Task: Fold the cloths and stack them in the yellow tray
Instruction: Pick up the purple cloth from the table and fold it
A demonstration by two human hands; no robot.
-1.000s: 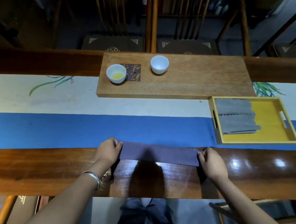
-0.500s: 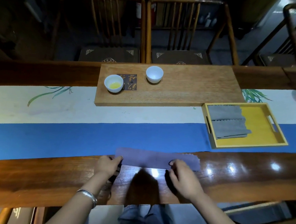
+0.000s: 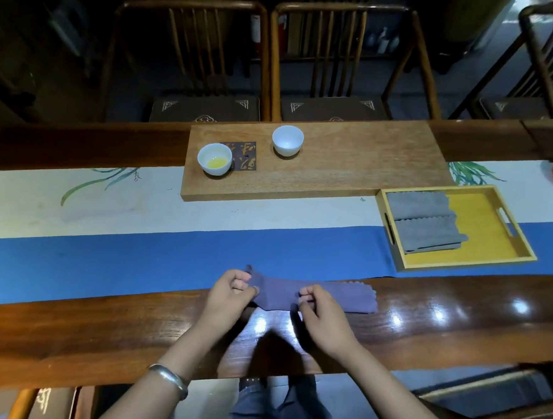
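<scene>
Your left hand [image 3: 230, 291], a bangle [image 3: 170, 378] on its wrist, pinches the left end of the purple cloth [image 3: 334, 297] — that end is lifted a little off the wood, while the rest lies flat as a long strip on the table [image 3: 96, 334] just below the blue runner [image 3: 101, 256]. Your right hand [image 3: 318, 313] grips the same cloth near its middle, thumb and fingers closed on it, with the scalloped right end free beyond. Farther right and well apart sits the tray [image 3: 496, 231] — two folded grey cloths [image 3: 421, 221] lie overlapped in its left half.
</scene>
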